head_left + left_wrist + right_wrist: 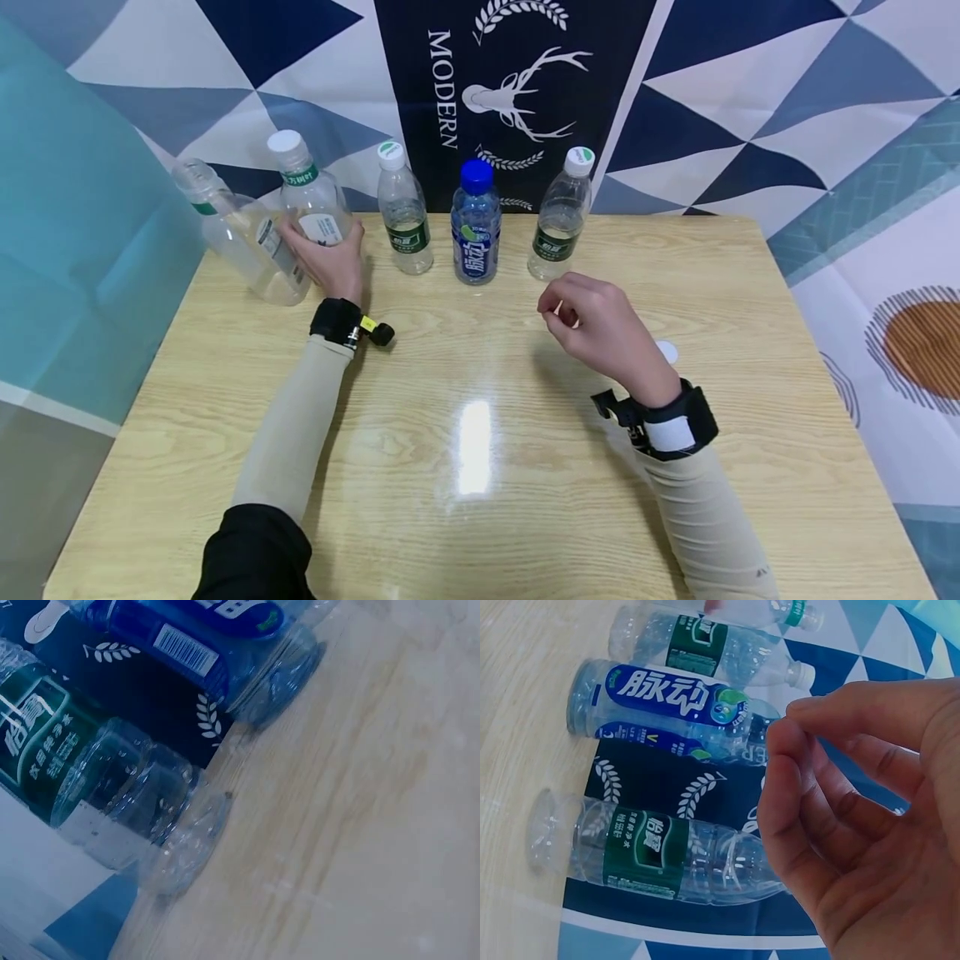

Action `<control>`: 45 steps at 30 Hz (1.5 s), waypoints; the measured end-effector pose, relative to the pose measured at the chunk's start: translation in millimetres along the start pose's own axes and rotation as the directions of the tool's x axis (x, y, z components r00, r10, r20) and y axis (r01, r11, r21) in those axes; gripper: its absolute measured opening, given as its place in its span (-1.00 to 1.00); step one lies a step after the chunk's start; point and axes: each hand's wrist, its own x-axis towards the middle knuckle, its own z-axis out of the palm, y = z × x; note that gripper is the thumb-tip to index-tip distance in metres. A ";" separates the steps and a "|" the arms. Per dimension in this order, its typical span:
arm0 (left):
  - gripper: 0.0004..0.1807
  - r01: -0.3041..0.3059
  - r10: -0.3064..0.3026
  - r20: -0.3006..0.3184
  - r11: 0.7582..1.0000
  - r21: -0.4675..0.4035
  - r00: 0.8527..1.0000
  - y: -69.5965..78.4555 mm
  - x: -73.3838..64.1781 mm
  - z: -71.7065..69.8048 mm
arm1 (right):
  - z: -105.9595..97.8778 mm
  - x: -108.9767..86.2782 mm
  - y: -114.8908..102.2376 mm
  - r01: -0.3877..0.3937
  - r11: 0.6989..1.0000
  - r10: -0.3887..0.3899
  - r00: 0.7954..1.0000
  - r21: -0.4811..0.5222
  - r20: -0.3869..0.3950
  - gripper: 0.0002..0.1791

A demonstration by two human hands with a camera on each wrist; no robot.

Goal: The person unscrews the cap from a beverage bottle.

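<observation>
My left hand (333, 262) grips the lower part of a clear plastic bottle (315, 196) with a white cap and green neck band. Left of it, another clear bottle (247, 237) tilts to the left, close to my fingers; no coloured cap shows on its neck. My right hand (596, 329) hovers with curled fingers, thumb against the index fingertip and nothing visible between them. Nearest to it stands a green-labelled water bottle (558, 218). In the right wrist view, that bottle (649, 851) lies beyond the fingertips (799, 712). The left wrist view does not show my left hand.
A blue-capped drink bottle (476, 229) and another green-labelled water bottle (405, 217) stand along the table's back edge. Beside my right wrist lies a small white round thing (667, 351), partly hidden. Patterned cloth (322, 58) hangs behind the wooden table (420, 517).
</observation>
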 end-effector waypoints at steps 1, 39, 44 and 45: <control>0.04 -0.001 0.001 0.001 1.000 -0.004 1.000 0.3 1.3 -0.3 | 0.2 -0.4 -0.3 0.001 1.000 -0.001 1.000 0.001 0.000 -0.92; -0.14 -0.387 0.609 0.575 0.793 -0.471 0.547 97.2 -134.4 -72.6 | -6.7 0.7 -6.1 0.048 0.993 -0.040 0.997 0.104 -0.072 -0.75; -0.08 -0.368 0.600 0.662 0.800 -0.475 0.450 90.3 -144.3 -65.2 | -13.9 -1.1 -10.7 0.129 0.975 -0.095 0.978 0.179 -0.188 -0.62; -0.07 -0.369 0.594 0.678 0.803 -0.468 0.433 87.1 -146.0 -63.2 | -15.2 -1.2 -11.8 0.143 0.972 -0.102 0.972 0.188 -0.210 -0.59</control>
